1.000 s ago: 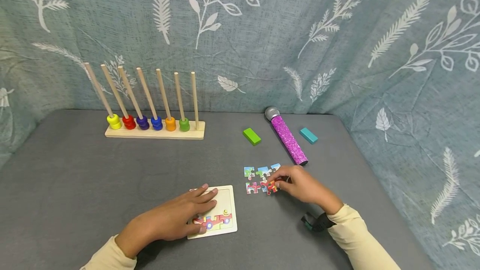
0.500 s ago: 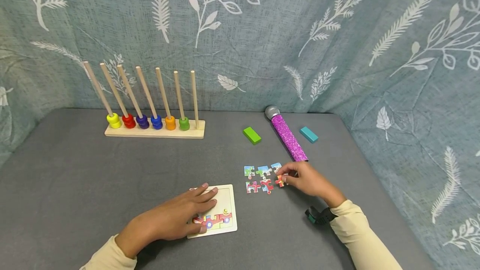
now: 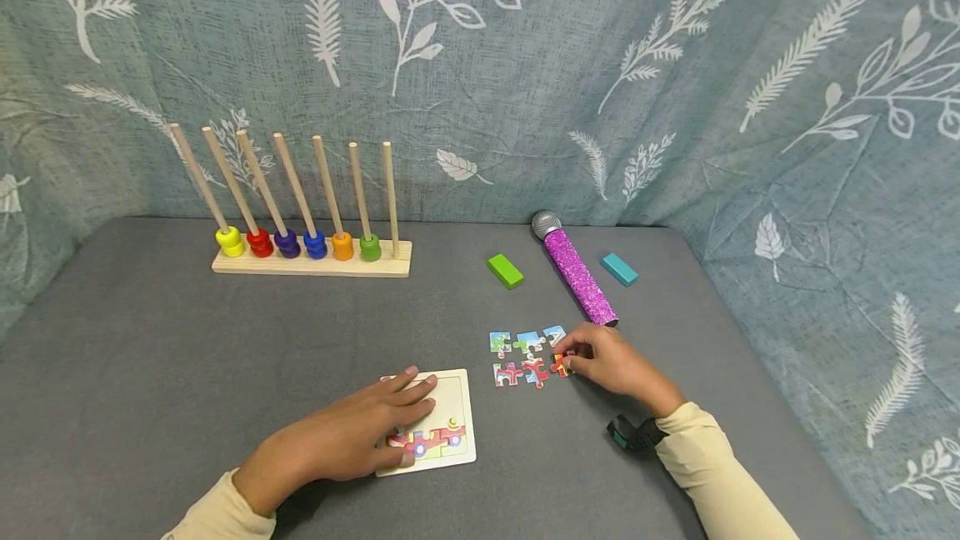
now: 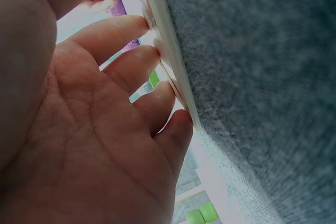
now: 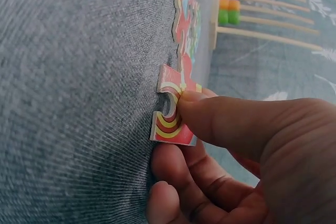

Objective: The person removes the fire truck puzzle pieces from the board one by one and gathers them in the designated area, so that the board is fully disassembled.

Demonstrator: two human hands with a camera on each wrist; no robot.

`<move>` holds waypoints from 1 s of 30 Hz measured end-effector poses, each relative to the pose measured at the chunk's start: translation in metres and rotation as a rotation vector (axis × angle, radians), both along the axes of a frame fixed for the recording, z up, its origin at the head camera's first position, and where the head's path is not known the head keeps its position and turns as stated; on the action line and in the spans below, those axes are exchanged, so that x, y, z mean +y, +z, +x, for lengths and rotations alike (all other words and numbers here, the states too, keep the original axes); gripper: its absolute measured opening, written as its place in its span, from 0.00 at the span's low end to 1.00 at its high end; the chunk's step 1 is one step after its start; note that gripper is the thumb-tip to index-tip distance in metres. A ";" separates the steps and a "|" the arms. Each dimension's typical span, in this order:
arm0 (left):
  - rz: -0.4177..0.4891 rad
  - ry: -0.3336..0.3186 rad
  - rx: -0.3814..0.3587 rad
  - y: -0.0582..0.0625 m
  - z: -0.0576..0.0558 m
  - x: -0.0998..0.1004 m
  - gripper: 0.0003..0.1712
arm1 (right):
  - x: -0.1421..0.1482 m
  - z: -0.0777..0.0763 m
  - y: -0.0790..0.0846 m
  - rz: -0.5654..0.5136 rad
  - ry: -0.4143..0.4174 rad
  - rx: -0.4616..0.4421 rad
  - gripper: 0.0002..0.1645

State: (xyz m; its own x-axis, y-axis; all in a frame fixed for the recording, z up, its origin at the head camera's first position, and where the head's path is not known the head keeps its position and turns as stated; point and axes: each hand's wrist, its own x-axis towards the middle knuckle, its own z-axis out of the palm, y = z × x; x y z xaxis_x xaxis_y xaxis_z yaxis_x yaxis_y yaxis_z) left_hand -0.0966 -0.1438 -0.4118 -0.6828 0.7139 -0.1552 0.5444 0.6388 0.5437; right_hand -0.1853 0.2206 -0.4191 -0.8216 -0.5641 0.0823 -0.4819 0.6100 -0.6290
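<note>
Left hand: spread, fingers nearly straight, rests on the puzzle tray, whose left edge I lose beneath it. Right hand: thumb and fingers pinch a red puzzle piece, partly covered, well inside the table's right edge. Loose pieces, five: alongside, a gap from the tray's right edge.

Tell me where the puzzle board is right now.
In the head view, the puzzle board lies under the left hand, below and left of the loose puzzle pieces.
</note>
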 end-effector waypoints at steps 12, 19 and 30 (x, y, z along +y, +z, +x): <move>0.025 -0.008 0.036 -0.001 0.001 0.000 0.37 | -0.002 0.002 -0.002 -0.021 -0.050 0.074 0.07; 0.072 -0.003 0.016 0.000 0.000 -0.008 0.51 | -0.013 0.007 0.008 -0.053 -0.002 -0.027 0.06; 0.023 0.034 -0.023 0.007 0.001 -0.018 0.54 | -0.037 0.020 0.013 -0.079 0.088 -0.024 0.06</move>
